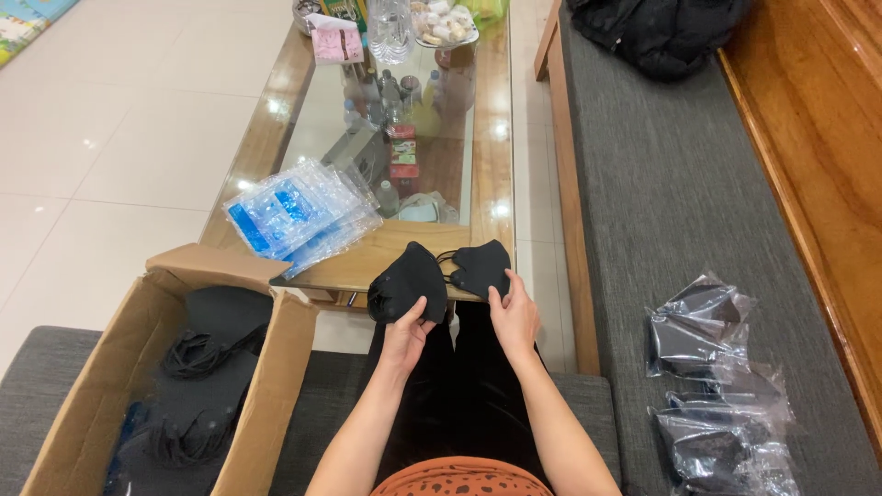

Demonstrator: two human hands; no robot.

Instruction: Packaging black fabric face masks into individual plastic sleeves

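My left hand (405, 332) holds a black face mask (407, 280) by its lower edge, just in front of the table's near edge. My right hand (514, 312) grips a second black face mask (479, 266), its ear loops trailing between the two masks. Both masks hang over my lap, close together. At my left an open cardboard box (88, 395) holds several more black masks (197, 367) with tangled loops.
A glass-topped wooden coffee table (491, 138) carries a stack of clear blue-printed bags (299, 211), bottles and snacks. To my right on the grey sofa cushion (661, 211) lie several bagged black masks (712, 386). A black garment (657, 32) sits further back.
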